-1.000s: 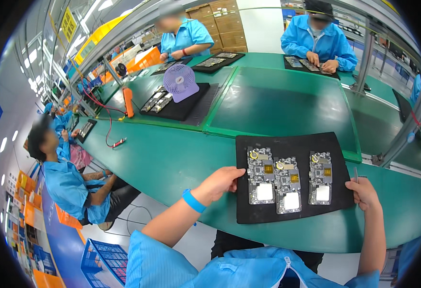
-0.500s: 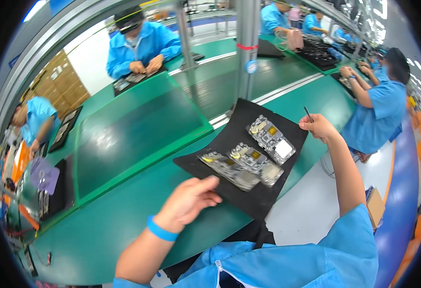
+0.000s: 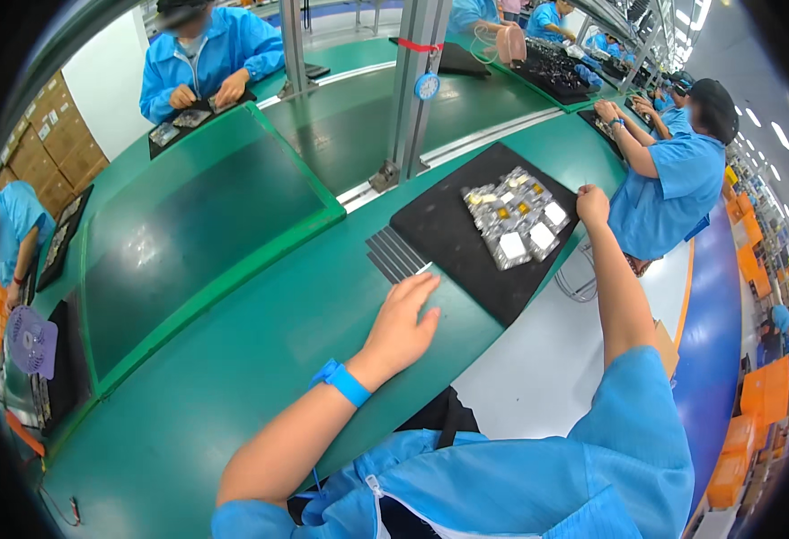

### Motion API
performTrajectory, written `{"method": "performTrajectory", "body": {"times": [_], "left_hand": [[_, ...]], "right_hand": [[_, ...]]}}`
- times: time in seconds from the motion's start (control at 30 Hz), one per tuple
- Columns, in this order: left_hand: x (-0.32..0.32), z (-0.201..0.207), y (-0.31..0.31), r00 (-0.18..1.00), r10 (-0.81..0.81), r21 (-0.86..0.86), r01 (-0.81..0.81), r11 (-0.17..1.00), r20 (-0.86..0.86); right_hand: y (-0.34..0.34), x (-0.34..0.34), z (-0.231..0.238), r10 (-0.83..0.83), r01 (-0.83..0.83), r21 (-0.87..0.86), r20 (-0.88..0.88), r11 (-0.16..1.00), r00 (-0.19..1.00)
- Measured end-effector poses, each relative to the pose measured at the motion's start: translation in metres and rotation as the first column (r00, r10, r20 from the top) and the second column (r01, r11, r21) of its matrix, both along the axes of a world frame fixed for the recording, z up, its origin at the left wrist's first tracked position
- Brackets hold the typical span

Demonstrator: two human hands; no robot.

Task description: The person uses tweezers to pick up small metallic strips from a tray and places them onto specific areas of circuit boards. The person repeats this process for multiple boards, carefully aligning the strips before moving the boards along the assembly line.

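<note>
A black mat (image 3: 453, 216) lies flat on the green table, with several phone-sized circuit boards (image 3: 513, 216) clustered on its right half; some carry white squares and gold patches. My left hand (image 3: 402, 325) is open above the table at the mat's near left edge, fingers stretched out and thumb apart. Dark parallel stripes (image 3: 396, 254) show just beyond its fingertips; whether they are loose strips or blur I cannot tell. My right hand (image 3: 592, 207) is closed at the mat's right corner. What its fingers hold, if anything, is hidden.
A green-framed dark panel (image 3: 206, 234) covers the table to the left. Beyond the mat rises a metal post (image 3: 412, 99) with a round blue tag. A co-worker (image 3: 201, 67) handles boards across the table; another (image 3: 673, 171) works at the right. A purple fan (image 3: 33, 341) stands far left.
The mat, curved before, now lies flat, and its boards sit closer together. The dark thin stick in my right hand no longer shows. The head view has shifted.
</note>
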State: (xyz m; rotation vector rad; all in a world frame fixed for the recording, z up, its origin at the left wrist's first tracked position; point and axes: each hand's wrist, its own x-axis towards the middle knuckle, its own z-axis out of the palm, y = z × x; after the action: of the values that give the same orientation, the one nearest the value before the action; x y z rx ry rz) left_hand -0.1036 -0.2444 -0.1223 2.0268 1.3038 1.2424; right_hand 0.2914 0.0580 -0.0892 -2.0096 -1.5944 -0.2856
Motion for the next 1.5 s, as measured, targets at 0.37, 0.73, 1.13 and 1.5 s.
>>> {"method": "performTrajectory", "body": {"times": [0.37, 0.73, 1.13, 1.5], "left_hand": [[-0.017, 0.01, -0.025, 0.823, 0.108, 0.043, -0.101, 0.994, -0.558], [-0.016, 0.007, -0.021, 0.842, 0.113, 0.054, -0.099, 0.994, -0.527], [-0.018, 0.005, -0.019, 0.853, 0.096, 0.062, -0.075, 0.995, -0.514], [-0.016, 0.001, -0.016, 0.891, 0.081, 0.08, -0.05, 0.996, -0.446]], "right_hand": [[-0.174, -0.164, 0.022, 0.456, -0.438, -0.156, 0.101, 0.885, 0.884], [-0.144, -0.172, 0.025, 0.345, -0.333, -0.248, 0.005, 0.91, 0.939], [-0.223, -0.204, 0.008, 0.547, -0.54, -0.098, 0.244, 0.836, 0.801], [-0.012, -0.073, -0.013, 0.247, -0.244, -0.077, 0.535, 0.967, 0.808]]}}
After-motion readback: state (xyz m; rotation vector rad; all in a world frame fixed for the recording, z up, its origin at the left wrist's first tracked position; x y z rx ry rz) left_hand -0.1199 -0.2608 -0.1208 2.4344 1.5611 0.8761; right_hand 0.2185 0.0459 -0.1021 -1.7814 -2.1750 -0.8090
